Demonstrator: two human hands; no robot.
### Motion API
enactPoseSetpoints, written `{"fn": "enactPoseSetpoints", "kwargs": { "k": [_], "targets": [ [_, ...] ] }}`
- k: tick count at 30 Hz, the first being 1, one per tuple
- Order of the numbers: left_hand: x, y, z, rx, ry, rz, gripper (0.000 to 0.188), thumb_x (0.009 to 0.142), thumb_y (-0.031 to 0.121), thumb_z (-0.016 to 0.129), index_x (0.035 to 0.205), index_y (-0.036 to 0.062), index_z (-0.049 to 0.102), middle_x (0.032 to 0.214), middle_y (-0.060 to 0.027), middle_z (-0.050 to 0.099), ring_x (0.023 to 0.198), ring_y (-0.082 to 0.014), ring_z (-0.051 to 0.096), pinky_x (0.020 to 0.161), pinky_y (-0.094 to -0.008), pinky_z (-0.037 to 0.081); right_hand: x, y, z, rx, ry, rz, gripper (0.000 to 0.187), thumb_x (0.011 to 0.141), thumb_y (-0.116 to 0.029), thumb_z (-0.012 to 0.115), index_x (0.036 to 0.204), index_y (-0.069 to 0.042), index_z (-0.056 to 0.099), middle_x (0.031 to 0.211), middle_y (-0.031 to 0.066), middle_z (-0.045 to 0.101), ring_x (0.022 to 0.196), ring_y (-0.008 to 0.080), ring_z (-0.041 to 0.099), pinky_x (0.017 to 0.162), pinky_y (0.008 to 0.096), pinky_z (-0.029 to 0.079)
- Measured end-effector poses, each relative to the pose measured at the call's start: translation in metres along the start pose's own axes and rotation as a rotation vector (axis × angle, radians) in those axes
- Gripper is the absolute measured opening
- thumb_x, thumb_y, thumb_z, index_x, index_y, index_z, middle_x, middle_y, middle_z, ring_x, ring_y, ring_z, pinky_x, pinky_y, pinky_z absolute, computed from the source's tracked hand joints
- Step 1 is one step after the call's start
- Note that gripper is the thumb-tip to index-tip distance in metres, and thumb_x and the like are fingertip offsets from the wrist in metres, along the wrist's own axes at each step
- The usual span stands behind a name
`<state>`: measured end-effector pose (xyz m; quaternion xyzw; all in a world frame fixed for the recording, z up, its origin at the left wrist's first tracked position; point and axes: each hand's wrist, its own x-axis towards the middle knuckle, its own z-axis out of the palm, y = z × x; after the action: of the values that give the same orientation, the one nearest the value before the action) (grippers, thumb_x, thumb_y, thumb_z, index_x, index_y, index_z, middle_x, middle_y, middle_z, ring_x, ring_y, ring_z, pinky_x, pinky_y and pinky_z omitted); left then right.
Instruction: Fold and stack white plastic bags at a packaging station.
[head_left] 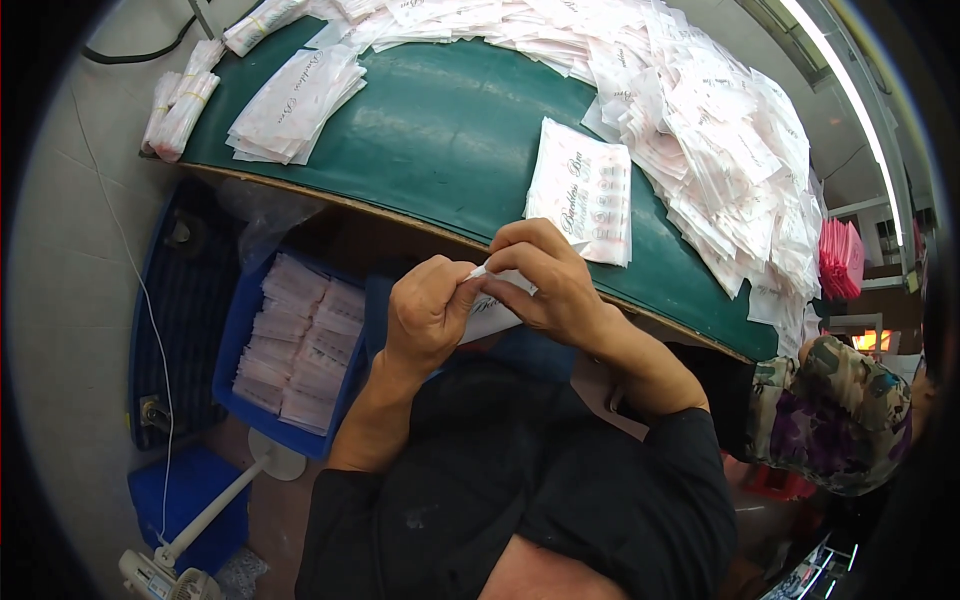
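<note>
My left hand (430, 310) and my right hand (548, 278) meet in front of my body, just off the table's near edge. Both are closed in a pinch on a small white piece (478, 271) between the fingertips. It looks like thin film; I cannot tell if it belongs to the white printed packet (492, 317) below my hands. That packet is partly hidden by my fingers. Beyond my right hand, a small stack of white printed packets (590, 200) lies on the green table (430, 130), close to its edge.
A large heap of similar packets (710, 140) covers the table's right and far sides. Another stack (297, 105) and banded bundles (185, 112) lie at left. Below left stands a blue crate (228, 370) of packets, near a fan (165, 575). A person in a patterned sleeve (835, 415) is at right.
</note>
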<state>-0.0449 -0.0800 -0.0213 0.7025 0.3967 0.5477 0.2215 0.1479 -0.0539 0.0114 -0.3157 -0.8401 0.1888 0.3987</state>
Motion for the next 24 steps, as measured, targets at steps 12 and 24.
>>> {"fn": "enactPoseSetpoints", "kwargs": {
  "k": [12,24],
  "targets": [
    [0.017,-0.001,-0.027,0.057,0.152,-0.027,0.016,0.099,0.015,0.073,0.091,0.0017,0.069,0.074,-0.0082,0.062,0.063,-0.0222,0.059,0.057,-0.0334,0.046,-0.009,0.009,-0.065,-0.560,-0.327,0.029,0.015,0.087,-0.019,0.077,0.098,-0.011,0.070,0.103,0.0075,0.058,0.095,0.0272,0.056,0.083,0.0406,0.042],
    [0.032,0.023,0.006,0.139,-0.200,0.304,0.008,0.093,0.009,0.075,0.096,0.0028,0.071,0.082,-0.0087,0.068,0.071,-0.0250,0.063,0.062,-0.0349,0.048,-0.014,0.007,-0.050,0.128,-0.360,0.043,0.028,0.089,-0.013,0.078,0.114,-0.003,0.070,0.116,0.0179,0.067,0.104,0.0384,0.063,0.088,0.0456,0.052]
  ]
}}
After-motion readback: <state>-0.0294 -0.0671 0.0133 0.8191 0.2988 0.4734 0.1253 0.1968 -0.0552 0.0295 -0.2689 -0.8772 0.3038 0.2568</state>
